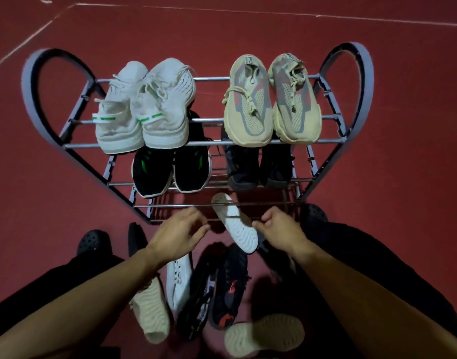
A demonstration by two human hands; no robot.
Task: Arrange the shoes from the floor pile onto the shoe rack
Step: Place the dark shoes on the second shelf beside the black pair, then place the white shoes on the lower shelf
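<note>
From the head camera, a grey shoe rack (pixel 351 81) with big round ends stands on the red floor (pixel 248 29). On its top shelf sit two white shoes (pixel 142 107) with green marks on the left and two tan shoes (pixel 271 99) with grey patches on the right. On the shelf below are two black shoes (pixel 170 169) with green stripes on the left and two dark grey shoes (pixel 258 164) on the right.

A shoe with a white sole (pixel 235 224) lies sole up at the bottom rail, half in the rack. The right hand (pixel 281 226) touches its heel end with curled fingers; I cannot tell if it grips it. The left hand (pixel 180 231) hovers just beside it, fingers loose, holding nothing.

The floor pile (pixel 209 294) lies between the person's legs: white, black and cream-soled shoes, all mixed up.
</note>
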